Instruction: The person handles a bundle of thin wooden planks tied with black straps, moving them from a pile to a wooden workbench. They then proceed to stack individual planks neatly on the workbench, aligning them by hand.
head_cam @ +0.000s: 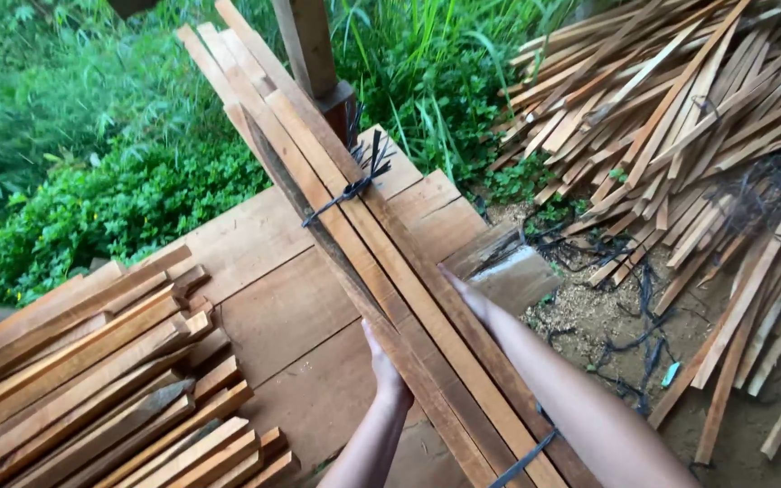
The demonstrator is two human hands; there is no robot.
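Note:
A long bundle of wooden slats (336, 190), tied with black straps (354, 185), runs from the upper left down to the bottom middle. My left hand (383, 369) presses against the bundle's left side near its lower part. My right hand (465, 294) lies flat along the bundle's right edge, fingers stretched out. The bundle rests tilted over a wooden plank platform (273, 298). A second black strap (526, 459) wraps the bundle near the bottom edge of the view.
A stack of cut wooden strips (92, 380) lies on the platform at the lower left. A big loose heap of slats (680, 136) and black straps (625, 343) cover the dirt at right. Green plants (92, 136) fill the back. A wooden post (314, 45) stands behind the bundle.

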